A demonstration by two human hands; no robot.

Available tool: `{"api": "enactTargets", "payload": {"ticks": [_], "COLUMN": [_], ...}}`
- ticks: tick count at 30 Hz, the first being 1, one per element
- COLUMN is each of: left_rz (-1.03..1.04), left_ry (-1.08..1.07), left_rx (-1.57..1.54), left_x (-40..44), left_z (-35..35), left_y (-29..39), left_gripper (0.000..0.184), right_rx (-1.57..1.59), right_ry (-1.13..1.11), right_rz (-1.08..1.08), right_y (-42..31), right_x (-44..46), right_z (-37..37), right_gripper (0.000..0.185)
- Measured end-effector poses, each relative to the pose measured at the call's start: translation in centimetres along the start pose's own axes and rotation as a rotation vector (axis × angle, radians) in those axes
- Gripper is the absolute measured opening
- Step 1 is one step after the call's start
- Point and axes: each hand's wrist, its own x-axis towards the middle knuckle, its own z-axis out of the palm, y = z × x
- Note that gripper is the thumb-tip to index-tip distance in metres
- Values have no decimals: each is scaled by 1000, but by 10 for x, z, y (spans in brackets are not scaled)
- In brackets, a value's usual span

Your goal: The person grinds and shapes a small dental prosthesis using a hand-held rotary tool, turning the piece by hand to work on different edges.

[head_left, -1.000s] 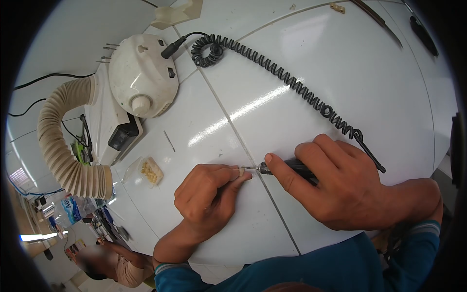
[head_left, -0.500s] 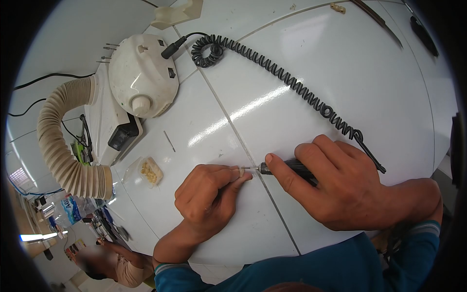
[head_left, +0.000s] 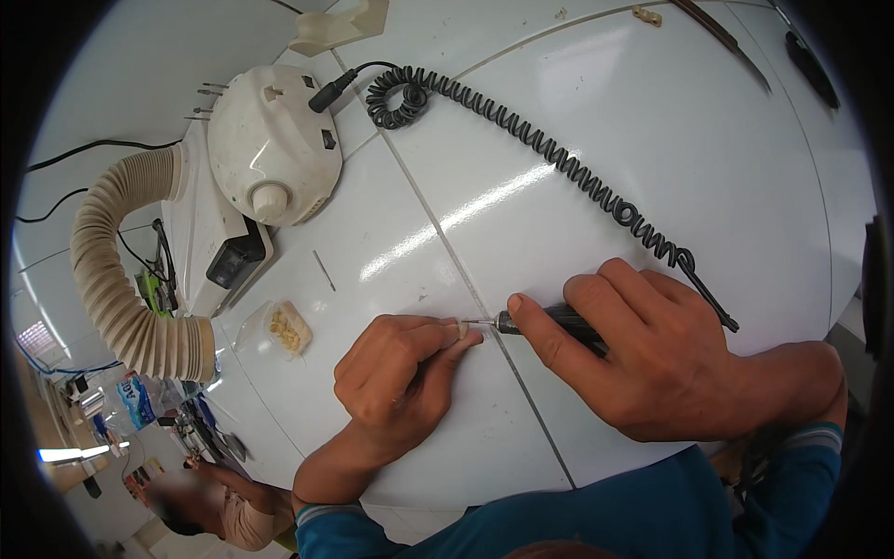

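Observation:
My left hand [head_left: 396, 368] pinches a small cream, tooth-like piece [head_left: 463, 330] between thumb and fingertips, low over the white tabletop. Most of the piece is covered by the fingers. In my right hand [head_left: 643, 359] is a black rotary handpiece [head_left: 573, 324], lying level and pointing left. Its thin metal bur [head_left: 480, 322] reaches the piece; whether the tip touches it is too small to tell. A black coiled cord [head_left: 535, 133] runs from the handpiece's rear end up to a cream control unit [head_left: 275, 140] with a knob.
A ribbed hose [head_left: 112, 247] curves beside the control unit. Left of my left hand lies a small container [head_left: 291, 330] of yellowish pieces, with a loose bur [head_left: 324, 270] above it. A knife [head_left: 722, 42] rests at the far right. Another person [head_left: 250, 517] is at lower left.

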Motion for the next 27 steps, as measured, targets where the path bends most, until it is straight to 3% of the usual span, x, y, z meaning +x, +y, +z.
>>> {"api": "enactTargets", "payload": {"ticks": [27], "left_rz": [1], "left_ry": [-27], "left_rx": [14], "left_x": [0], "left_z": [-2], "left_y": [0], "left_gripper": [28], "right_rx": [-8], "right_ry": [6], "right_rz": [-1], "right_y": [-1], "right_x": [1], "right_z": [1], "right_gripper": [42]}}
